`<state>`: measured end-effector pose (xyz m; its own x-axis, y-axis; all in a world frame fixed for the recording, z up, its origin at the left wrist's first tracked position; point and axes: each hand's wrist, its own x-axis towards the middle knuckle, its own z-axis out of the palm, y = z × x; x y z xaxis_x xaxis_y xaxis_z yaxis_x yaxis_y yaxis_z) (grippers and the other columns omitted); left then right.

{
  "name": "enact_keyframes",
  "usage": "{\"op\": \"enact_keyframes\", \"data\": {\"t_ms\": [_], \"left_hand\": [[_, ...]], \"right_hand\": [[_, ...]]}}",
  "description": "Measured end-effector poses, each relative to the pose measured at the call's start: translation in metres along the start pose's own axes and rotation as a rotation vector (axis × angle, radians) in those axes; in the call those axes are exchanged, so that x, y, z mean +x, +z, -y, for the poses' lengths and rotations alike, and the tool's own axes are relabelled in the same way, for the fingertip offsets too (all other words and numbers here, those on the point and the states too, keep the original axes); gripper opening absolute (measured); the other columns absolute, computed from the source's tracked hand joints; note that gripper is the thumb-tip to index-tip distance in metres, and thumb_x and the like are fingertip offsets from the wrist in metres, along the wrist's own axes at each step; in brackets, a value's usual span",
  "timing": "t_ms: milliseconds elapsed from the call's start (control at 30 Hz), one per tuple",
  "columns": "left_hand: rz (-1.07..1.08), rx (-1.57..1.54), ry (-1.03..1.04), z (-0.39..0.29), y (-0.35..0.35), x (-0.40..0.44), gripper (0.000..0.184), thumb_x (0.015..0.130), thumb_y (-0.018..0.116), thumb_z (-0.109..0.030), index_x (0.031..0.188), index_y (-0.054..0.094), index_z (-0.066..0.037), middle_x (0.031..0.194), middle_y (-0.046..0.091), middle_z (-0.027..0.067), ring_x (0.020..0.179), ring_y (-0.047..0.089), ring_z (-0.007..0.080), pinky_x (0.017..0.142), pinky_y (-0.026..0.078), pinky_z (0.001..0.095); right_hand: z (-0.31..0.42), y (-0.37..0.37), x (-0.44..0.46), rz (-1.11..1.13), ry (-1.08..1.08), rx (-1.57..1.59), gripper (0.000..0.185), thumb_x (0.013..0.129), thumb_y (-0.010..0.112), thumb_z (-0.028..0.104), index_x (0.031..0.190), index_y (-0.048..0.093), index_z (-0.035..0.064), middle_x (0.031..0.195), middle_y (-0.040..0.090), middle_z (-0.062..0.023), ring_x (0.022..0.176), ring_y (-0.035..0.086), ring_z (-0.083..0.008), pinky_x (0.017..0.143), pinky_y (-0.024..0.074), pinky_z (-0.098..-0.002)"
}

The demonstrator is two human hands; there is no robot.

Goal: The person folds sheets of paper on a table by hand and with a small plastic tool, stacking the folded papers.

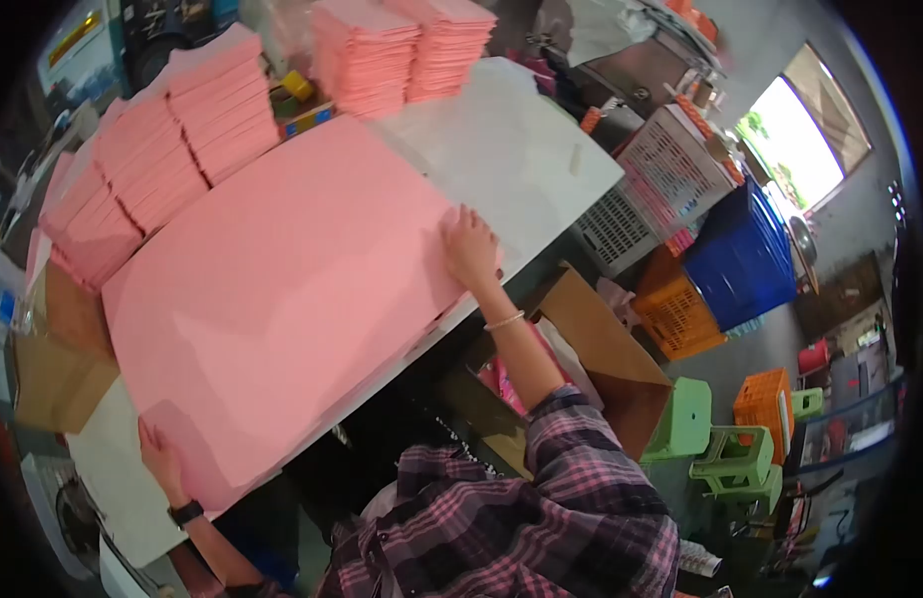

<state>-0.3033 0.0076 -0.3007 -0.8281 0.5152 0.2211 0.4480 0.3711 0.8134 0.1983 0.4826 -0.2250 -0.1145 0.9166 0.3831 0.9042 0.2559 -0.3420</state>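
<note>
A broad stack of large pink sheets (282, 269) lies flat on the white table in front of me. My left hand (160, 463), with a dark band at the wrist, rests against the near-left edge of the sheets; its fingers are stretched out and slightly apart. At the opposite end, my right hand (471, 249) has its fingers curled over the right edge of the sheets. A thin bracelet circles that wrist. What lies beneath the right palm is hidden.
Tall piles of folded pink pieces (217, 105) border the far left of the white table (521, 149), with more pink piles (367, 55) behind. Cardboard boxes stand at the left (63, 364) and below right (611, 369). Crates (675, 164), a blue bin (745, 259) and green stools (735, 458) crowd the right.
</note>
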Motion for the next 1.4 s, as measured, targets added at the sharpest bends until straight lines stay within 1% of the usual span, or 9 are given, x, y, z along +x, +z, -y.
{"op": "enact_keyframes", "data": {"t_ms": [500,567,667,700,833,1000,1133,1300,1400], "left_hand": [[-0.001,0.119,0.0,-0.011,-0.003,0.002,0.045,0.098,0.049,-0.01,0.14,0.04,0.007,0.139,0.05,0.0225,0.126,0.051,0.026,0.106,0.04,0.0348],[0.03,0.354,0.031,-0.044,-0.005,-0.009,0.041,0.098,0.05,-0.014,0.134,0.048,0.005,0.134,0.054,0.0214,0.123,0.053,0.0282,0.104,0.041,0.0359],[-0.093,0.276,0.107,-0.059,0.008,-0.021,0.036,0.097,0.048,-0.012,0.128,0.053,0.004,0.121,0.062,0.0238,0.115,0.059,0.0324,0.099,0.046,0.04],[-0.096,0.489,0.048,-0.085,0.006,-0.025,0.038,0.095,0.051,-0.013,0.128,0.053,0.004,0.119,0.062,0.026,0.112,0.06,0.0375,0.097,0.046,0.0413],[-0.198,0.414,0.086,-0.113,0.009,-0.03,0.04,0.09,0.053,-0.01,0.128,0.054,0.002,0.111,0.063,0.0284,0.102,0.062,0.0409,0.089,0.05,0.0439],[-0.172,0.264,-0.079,-0.121,0.009,-0.03,0.04,0.09,0.054,-0.008,0.129,0.052,0.003,0.105,0.064,0.0291,0.094,0.064,0.0424,0.081,0.052,0.0439],[-0.191,0.27,-0.025,-0.117,0.005,-0.03,0.039,0.09,0.053,-0.009,0.128,0.055,0.002,0.101,0.066,0.0266,0.093,0.065,0.041,0.08,0.053,0.0414],[-0.135,0.166,-0.134,-0.111,-0.003,-0.025,0.045,0.091,0.051,-0.01,0.135,0.047,0.001,0.116,0.061,0.029,0.104,0.062,0.0415,0.088,0.051,0.0411],[-0.098,0.283,0.113,-0.111,-0.001,-0.026,0.054,0.092,0.047,-0.012,0.143,0.035,0.002,0.138,0.043,0.0318,0.11,0.057,0.0441,0.093,0.049,0.0439]], "right_hand": [[0.018,-0.006,-0.041,-0.009,-0.23,-0.072,0.065,0.09,0.055,0.048,0.14,0.042,0.0087,0.144,0.039,-0.0228,0.134,0.034,-0.0428,0.107,0.0268,-0.0593],[0.016,-0.002,-0.036,0.019,-0.252,-0.051,0.064,0.09,0.055,0.047,0.139,0.043,0.0083,0.14,0.042,-0.0238,0.131,0.036,-0.0438,0.106,0.0278,-0.0596],[0.012,-0.013,-0.032,0.054,-0.329,-0.075,0.062,0.089,0.056,0.046,0.136,0.046,0.006,0.139,0.045,-0.0224,0.133,0.036,-0.041,0.106,0.0262,-0.0605],[0.009,-0.011,-0.032,0.077,-0.343,-0.082,0.062,0.09,0.054,0.046,0.136,0.046,0.0061,0.14,0.044,-0.0219,0.134,0.035,-0.0415,0.106,0.0244,-0.0604],[0.006,-0.009,-0.027,0.239,-0.252,-0.188,0.066,0.092,0.051,0.048,0.147,0.037,0.0142,0.151,0.033,-0.0218,0.14,0.027,-0.0399,0.111,0.0198,-0.059],[0.012,-0.013,-0.02,0.26,-0.148,-0.226,0.062,0.094,0.05,0.048,0.147,0.036,0.0187,0.151,0.034,-0.0169,0.141,0.029,-0.0355,0.111,0.024,-0.0543],[0.018,-0.022,-0.017,0.235,-0.146,-0.254,0.061,0.095,0.048,0.048,0.147,0.036,0.0191,0.152,0.034,-0.0149,0.14,0.03,-0.0341,0.111,0.0252,-0.0536],[0.002,-0.012,0.011,0.244,-0.083,-0.206,0.062,0.096,0.046,0.048,0.148,0.035,0.0169,0.153,0.033,-0.0152,0.142,0.027,-0.0336,0.112,0.0236,-0.052],[0.0,-0.012,0.019,0.283,-0.161,-0.277,0.063,0.097,0.044,0.049,0.15,0.031,0.0175,0.154,0.03,-0.016,0.14,0.031,-0.0359,0.111,0.0262,-0.0533]]}}
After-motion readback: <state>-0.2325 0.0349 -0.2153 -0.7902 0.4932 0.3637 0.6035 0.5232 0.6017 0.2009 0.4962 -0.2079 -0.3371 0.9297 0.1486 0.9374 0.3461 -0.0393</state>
